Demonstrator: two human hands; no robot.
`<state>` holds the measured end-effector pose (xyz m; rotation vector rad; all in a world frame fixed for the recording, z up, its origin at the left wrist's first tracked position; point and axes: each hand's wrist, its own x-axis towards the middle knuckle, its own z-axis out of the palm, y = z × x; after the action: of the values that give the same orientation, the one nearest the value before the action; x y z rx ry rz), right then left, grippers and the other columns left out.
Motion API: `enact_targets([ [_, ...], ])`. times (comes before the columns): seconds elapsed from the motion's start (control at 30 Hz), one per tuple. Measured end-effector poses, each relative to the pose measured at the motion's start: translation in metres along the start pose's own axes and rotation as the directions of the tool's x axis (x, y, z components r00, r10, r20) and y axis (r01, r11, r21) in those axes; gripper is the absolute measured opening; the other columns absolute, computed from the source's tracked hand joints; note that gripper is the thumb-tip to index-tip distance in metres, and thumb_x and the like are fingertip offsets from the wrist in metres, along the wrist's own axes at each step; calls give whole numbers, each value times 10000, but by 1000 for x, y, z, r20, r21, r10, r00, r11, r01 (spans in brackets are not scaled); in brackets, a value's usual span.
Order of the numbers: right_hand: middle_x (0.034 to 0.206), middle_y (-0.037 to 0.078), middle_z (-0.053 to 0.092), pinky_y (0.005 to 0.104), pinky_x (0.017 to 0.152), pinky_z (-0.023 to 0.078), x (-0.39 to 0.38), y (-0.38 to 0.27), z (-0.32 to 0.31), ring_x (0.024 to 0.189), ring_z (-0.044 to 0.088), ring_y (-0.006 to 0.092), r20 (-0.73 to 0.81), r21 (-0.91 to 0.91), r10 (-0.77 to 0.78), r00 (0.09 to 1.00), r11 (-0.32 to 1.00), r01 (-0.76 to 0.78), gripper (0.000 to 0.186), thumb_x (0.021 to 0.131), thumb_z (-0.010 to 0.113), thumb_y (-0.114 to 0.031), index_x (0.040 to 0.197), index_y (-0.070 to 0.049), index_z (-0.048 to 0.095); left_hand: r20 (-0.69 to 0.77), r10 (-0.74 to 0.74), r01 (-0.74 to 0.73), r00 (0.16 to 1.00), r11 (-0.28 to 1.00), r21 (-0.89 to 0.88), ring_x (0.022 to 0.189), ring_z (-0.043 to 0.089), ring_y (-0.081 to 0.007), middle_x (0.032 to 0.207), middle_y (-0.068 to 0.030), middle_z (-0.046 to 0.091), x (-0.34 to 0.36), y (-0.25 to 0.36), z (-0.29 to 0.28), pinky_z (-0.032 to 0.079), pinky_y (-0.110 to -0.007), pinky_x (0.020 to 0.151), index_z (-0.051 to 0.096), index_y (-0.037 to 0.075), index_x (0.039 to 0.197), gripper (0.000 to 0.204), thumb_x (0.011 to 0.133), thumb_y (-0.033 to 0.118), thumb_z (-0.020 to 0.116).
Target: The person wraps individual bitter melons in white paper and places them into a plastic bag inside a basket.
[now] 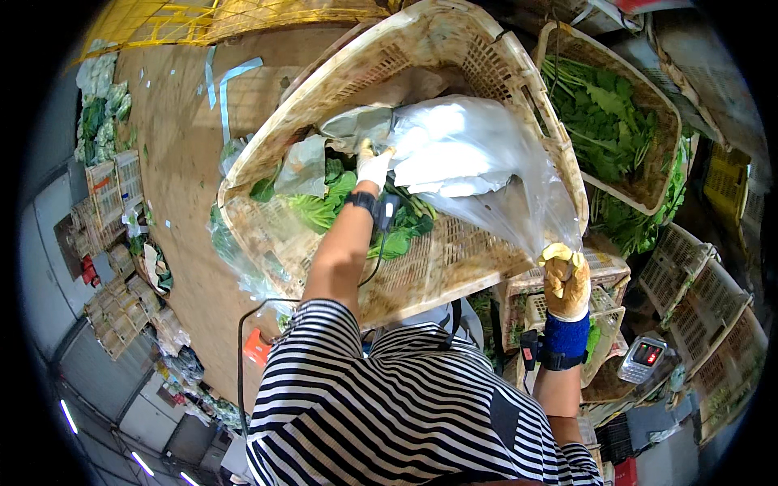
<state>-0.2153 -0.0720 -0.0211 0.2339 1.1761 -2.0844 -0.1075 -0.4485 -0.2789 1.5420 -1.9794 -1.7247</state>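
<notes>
You're standing in what looks like a vegetable packing warehouse. The large crate in front of you is a stained, slatted plastic one with leafy greens inside, and another crate at the upper right of the frame is heaped with cut leaves. At the left edge you have stacked crates and piled bagged vegetables along a brown floor marked with blue tape. Strip lights glow at your lower left, and a device with a lit red display sits at the lower right.
</notes>
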Motion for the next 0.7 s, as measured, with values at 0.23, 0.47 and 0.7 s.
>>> enact_targets([
  [0.23, 671, 19, 509, 277, 680, 448, -7, 2, -14, 414, 306, 62, -68, 32, -16, 998, 999, 19, 445, 888, 528, -348, 1039, 70, 546, -66, -120, 130, 991, 977, 167, 838, 591, -269, 907, -173, 630, 23, -26, -6, 452, -343, 725, 608, -5, 905, 260, 844, 199, 460],
  [0.47, 1261, 52, 493, 221, 718, 445, 19, -18, 24, 759, 516, 62, -18, -7, -6, 1000, 1000, 6, 483, 893, 509, -350, 1252, -31, 452, -215, -401, 235, 891, 810, -537, 476, 418, -127, 551, 8, 451, -26, 26, -64, 316, -291, 415, 530, 94, 706, 300, 867, 345, 499],
  [0.7, 542, -76, 314, 229, 796, 457, 40, -72, 73, 519, 388, 37, -116, 1, 36, 993, 999, -36, 444, 901, 514, -262, 1213, 48, 456, 229, -218, 287, 949, 897, -337, 706, 536, -162, 841, -57, 581, -88, 210, -74, 442, -294, 588, 593, 14, 955, 323, 832, 311, 576],
])
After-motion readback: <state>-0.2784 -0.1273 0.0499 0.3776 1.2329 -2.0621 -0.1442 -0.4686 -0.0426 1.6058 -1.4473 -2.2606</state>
